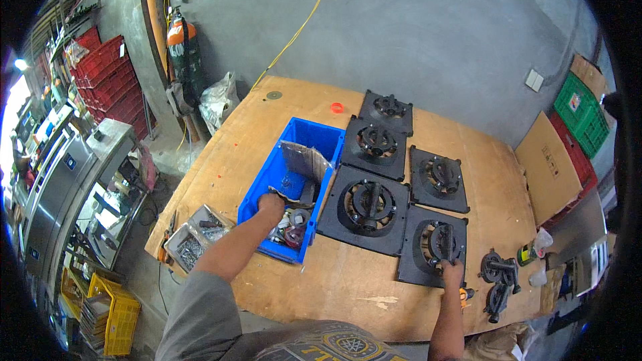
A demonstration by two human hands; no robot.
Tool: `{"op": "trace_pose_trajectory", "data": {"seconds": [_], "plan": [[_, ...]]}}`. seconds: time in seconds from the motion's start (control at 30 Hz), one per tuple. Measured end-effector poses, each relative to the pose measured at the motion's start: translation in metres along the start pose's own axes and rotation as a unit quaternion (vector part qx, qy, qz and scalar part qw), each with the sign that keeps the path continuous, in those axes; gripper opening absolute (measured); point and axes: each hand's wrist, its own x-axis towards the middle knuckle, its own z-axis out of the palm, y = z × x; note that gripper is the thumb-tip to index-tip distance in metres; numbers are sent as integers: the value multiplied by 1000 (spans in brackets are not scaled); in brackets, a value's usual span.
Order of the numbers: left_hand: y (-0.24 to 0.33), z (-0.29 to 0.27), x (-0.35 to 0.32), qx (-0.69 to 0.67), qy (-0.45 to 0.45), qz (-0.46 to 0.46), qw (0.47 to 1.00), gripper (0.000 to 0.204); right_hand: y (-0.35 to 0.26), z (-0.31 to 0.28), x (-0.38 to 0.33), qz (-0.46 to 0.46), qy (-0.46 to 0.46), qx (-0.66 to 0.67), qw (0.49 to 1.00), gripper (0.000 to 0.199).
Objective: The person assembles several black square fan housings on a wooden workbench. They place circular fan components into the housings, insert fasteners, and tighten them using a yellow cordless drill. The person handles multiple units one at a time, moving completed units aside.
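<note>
My left hand (271,206) reaches into a blue plastic bin (314,135) on the wooden table, its fingers down among small metal parts (293,228); what it grips is hidden. My right hand (452,272) rests on the near edge of a square black plate with a round black fitting (433,244). Several more such black plates (364,204) lie in rows between the bin and the right side.
Two loose round black fittings (498,281) lie at the table's right corner beside a small bottle (531,251). A clear box of screws (190,244) sits at the left edge. Cardboard sheet (547,164), green and red crates, a yellow crate on the floor.
</note>
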Motion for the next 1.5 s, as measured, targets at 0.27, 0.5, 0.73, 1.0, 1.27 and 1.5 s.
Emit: {"op": "trace_pose_trajectory", "data": {"seconds": [0.27,0.5,0.73,1.0,1.27,1.5], "plan": [[-9,-2,7,40,9,41,998,22,17,7,8,-57,53,-41,996,45],[15,-106,-94,-260,127,87,953,31,-5,40,-92,-289,165,-65,941,51],[105,-73,-176,-458,137,335,812,40,-114,128,-198,28,-541,356,761,39],[11,-98,-23,-380,214,51,899,29,-96,105,-165,-165,-449,-108,872,37],[19,-26,123,-107,-60,-63,990,26,-25,75,-175,-173,-411,-204,872,41],[22,-16,110,-185,69,-53,979,17,-19,74,-185,-212,-354,-148,899,35]]}}
